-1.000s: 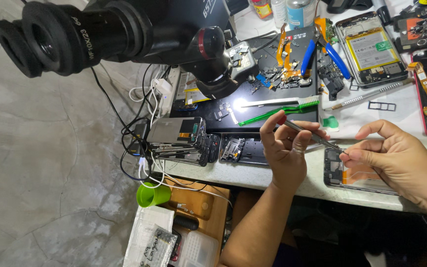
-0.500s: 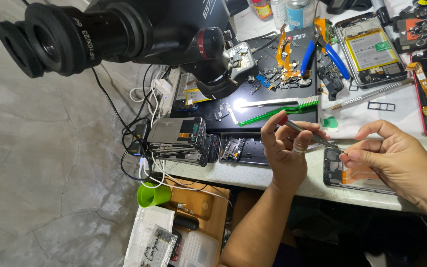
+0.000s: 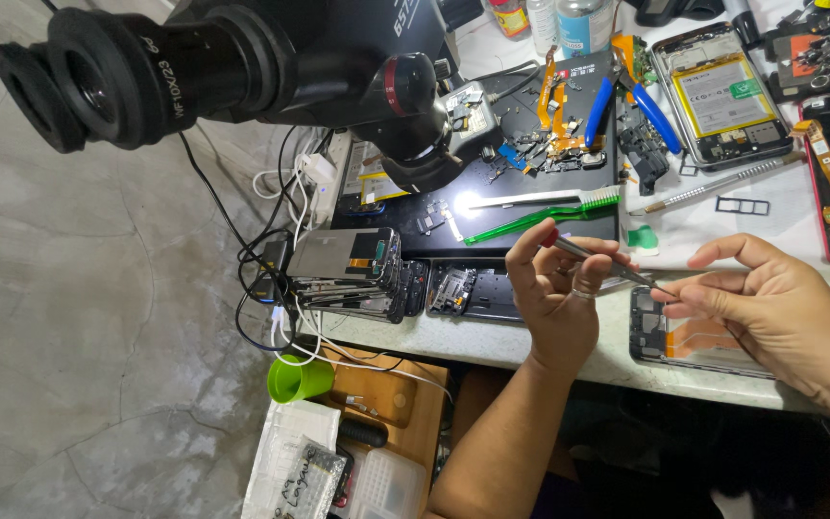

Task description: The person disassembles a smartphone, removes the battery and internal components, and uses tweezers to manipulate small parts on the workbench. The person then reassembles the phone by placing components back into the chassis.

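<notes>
Below the surface (image 3: 492,338) edge, a clear plastic box (image 3: 388,483) sits beside a plastic bag (image 3: 292,471) of small parts, and a green cup (image 3: 300,379) lies on its side; what the box and cup hold you cannot tell. Your left hand (image 3: 557,298) is clenched around slim metal tweezers (image 3: 599,260), thumb and fingers pinching the shaft, tips angled down to the right. Your right hand (image 3: 782,312) pinches something too small to make out right at those tips. Just beneath, an opened phone (image 3: 679,336) lies flat on the surface near its edge, back off, showing an orange panel and dark circuit parts, partly covered by your right hand.
</notes>
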